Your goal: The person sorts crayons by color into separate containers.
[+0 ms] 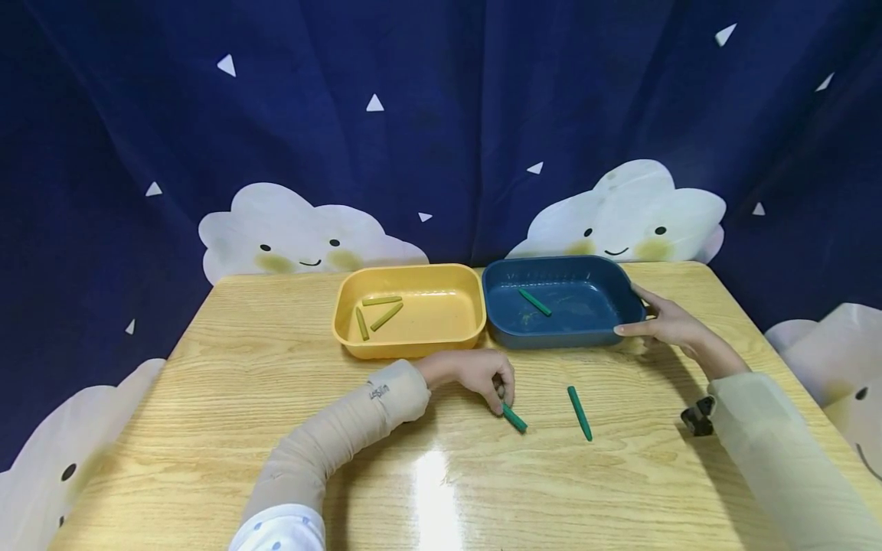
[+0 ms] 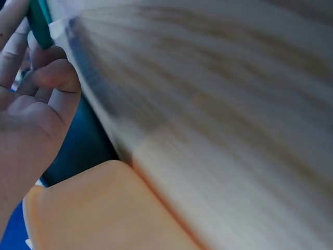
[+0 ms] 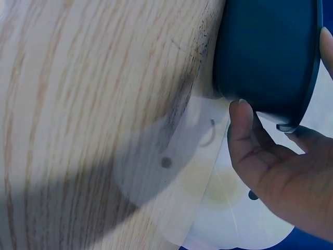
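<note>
In the head view my left hand (image 1: 482, 375) pinches a green crayon (image 1: 514, 418) between thumb and fingers, low over the wooden table. The left wrist view shows this green crayon (image 2: 40, 23) sticking out past the fingertips. Another green crayon (image 1: 579, 413) lies loose on the table to its right. My right hand (image 1: 664, 321) holds the right end of a blue box (image 1: 565, 340), with thumb and fingers spread around its corner. A green crayon (image 1: 535, 301) lies inside that box. In the right wrist view, fingers touch the blue box (image 3: 265, 57) near its end.
A yellow box (image 1: 413, 350) stands directly left of the blue one, with three yellowish crayons (image 1: 387, 316) in it. Behind the wooden table (image 1: 262, 367) hangs a dark blue curtain (image 1: 441, 138) with white clouds. A small black device (image 1: 699, 417) sits at the right wrist.
</note>
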Tool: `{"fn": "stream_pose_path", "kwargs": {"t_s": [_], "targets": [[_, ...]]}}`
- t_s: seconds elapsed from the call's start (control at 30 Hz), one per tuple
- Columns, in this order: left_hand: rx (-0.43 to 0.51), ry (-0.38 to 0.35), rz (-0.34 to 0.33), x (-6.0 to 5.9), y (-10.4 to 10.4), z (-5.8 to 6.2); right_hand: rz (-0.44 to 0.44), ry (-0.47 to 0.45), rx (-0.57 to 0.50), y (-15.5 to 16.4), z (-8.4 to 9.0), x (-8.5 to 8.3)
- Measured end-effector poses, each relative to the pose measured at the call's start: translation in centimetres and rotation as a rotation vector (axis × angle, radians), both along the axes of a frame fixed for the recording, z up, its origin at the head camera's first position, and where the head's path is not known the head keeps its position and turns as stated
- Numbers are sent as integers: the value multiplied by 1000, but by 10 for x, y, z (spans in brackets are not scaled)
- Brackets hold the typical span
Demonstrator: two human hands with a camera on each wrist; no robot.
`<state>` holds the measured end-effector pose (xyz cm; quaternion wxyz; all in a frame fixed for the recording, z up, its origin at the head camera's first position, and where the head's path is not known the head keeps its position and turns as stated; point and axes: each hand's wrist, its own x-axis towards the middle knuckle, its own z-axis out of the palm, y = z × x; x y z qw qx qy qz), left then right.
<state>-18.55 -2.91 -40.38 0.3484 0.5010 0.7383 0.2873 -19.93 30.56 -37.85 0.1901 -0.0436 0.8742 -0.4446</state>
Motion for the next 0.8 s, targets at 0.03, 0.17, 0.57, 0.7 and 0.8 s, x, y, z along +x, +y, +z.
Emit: {"fn": "stream_pose_path", "kwargs": {"t_s": [0.03,0.17,0.57,0.7,0.8], "targets": [[25,-11,-1,0,0,2,-1,0,3,0,0,0],[114,-38,-7,-1,1,11,-6,-8,3,0,0,0],[205,-45,94,-4,0,39,0,-1,7,-2,0,0],[248,33,144,-7,0,47,-2,1,14,-1,0,0],[293,71,176,-9,0,51,0,1,17,-1,0,-1]]}}
